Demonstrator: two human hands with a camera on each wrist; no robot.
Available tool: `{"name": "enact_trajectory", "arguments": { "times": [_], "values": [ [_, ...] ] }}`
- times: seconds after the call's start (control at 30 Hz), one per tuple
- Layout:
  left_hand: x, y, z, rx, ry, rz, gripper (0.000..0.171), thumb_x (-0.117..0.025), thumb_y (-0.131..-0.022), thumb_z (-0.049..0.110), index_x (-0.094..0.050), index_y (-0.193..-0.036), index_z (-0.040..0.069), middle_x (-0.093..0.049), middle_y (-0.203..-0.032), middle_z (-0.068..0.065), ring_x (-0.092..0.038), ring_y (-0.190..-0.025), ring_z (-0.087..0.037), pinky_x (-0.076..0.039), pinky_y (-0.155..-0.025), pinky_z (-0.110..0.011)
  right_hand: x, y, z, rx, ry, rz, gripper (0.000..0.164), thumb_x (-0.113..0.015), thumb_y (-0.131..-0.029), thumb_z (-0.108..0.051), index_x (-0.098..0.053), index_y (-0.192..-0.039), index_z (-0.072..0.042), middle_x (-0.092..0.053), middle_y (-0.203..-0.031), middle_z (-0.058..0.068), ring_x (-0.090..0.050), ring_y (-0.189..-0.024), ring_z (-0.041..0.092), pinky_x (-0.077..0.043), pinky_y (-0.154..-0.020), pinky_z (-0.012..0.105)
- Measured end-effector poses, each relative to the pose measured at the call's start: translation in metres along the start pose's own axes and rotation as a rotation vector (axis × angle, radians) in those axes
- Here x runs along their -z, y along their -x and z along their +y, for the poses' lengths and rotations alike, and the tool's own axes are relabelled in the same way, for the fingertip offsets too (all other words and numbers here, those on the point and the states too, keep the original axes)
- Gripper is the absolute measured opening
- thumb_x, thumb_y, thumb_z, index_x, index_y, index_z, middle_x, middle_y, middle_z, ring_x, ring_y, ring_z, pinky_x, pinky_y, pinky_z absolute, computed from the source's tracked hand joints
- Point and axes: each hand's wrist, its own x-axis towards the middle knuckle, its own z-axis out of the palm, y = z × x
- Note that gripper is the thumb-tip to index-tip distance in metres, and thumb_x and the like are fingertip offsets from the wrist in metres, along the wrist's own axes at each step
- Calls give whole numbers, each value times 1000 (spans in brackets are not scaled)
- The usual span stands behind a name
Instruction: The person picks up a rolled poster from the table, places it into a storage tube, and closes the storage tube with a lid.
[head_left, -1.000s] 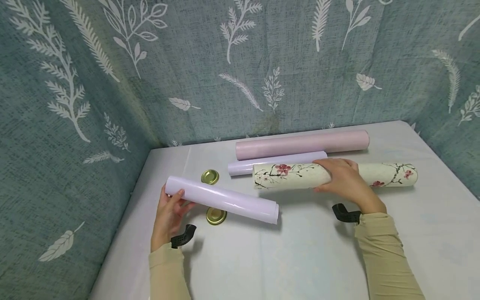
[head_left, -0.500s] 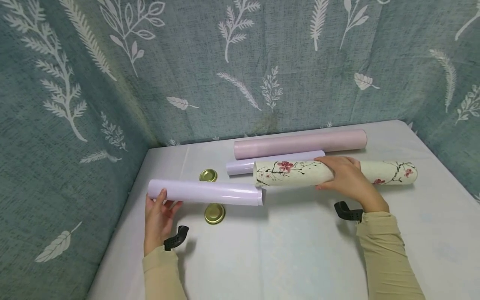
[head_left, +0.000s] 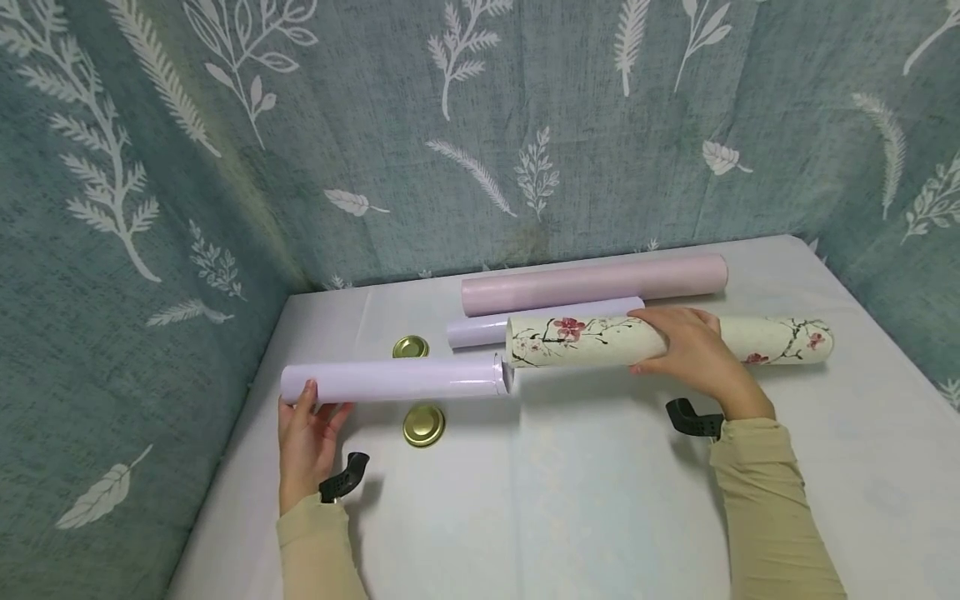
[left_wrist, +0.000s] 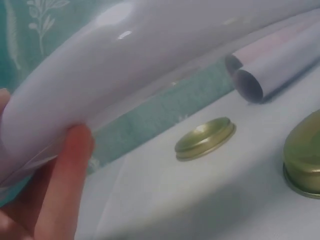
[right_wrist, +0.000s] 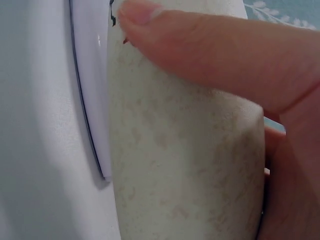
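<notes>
My left hand [head_left: 307,437] grips a glossy pale lilac paper roll [head_left: 397,379] near its left end, holding it level above the table. My right hand [head_left: 693,354] holds a cream roll with red blossoms and dark branches [head_left: 776,340] around its middle, thumb in front. The lilac roll's right end is at the cream roll's left end; whether they touch I cannot tell. In the left wrist view, fingers [left_wrist: 72,170] press the lilac roll [left_wrist: 125,55] from below. The right wrist view shows the thumb lying across the cream roll [right_wrist: 185,160].
Behind the cream roll lie a second lilac roll [head_left: 476,332] and a longer pink roll [head_left: 592,285]. Two gold jar lids, one far [head_left: 410,347] and one near [head_left: 423,426], sit on the white table [head_left: 600,500]. A patterned teal curtain [head_left: 420,233] stands behind.
My left hand has moved left, turning the lilac roll from a slant to nearly level. Its right end has come in line with the cream roll's left end. My right hand has hardly moved.
</notes>
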Motion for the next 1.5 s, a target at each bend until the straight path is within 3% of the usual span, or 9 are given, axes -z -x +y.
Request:
{"name": "enact_trajectory", "arguments": {
  "times": [0.23, 0.6, 1.0, 1.27, 1.5],
  "values": [
    [1, 2, 0, 16, 42, 46, 53, -65, -82, 22, -36, -127, 20, -40, -117, -8, -56, -96, -23, -51, -74, -38, 1, 2, 2, -2, -10, -25, 83, -77, -61, -48, -45, -130, -16, -46, -129, 12, -36, -118, 33, -12, -94, 53],
    [-2, 0, 5, 15, 92, 85, 52, -65, -82, 21, -39, -127, 20, -37, -119, -9, -56, -95, -23, -52, -72, -37, 0, -2, 1, -1, -6, -17, 80, -79, -61, -41, -46, -129, -17, -46, -129, 11, -35, -118, 33, -12, -93, 52],
    [-3, -4, 4, 45, 127, 56, 54, -66, -81, 14, -36, -126, 19, -39, -119, -9, -57, -98, -24, -49, -76, -39, -6, -7, -4, 39, -34, -10, 81, -78, -57, -49, -49, -127, -18, -50, -126, 6, -40, -116, 27, -13, -92, 52],
    [-1, -1, 3, 41, 139, 46, 53, -64, -82, 13, -36, -127, 19, -40, -120, -10, -57, -97, -23, -50, -76, -38, -10, -8, -5, 65, -13, -33, 74, -81, -60, -36, -51, -125, -15, -52, -124, 6, -42, -114, 28, -14, -92, 53],
    [-1, 2, 4, 68, 173, 27, 54, -62, -84, 15, -33, -129, 15, -42, -120, -8, -54, -99, -20, -49, -80, -35, -16, -6, -4, 50, -11, -55, 75, -80, -61, -37, -50, -126, -16, -52, -124, 6, -42, -115, 28, -13, -92, 54]
  ]
}}
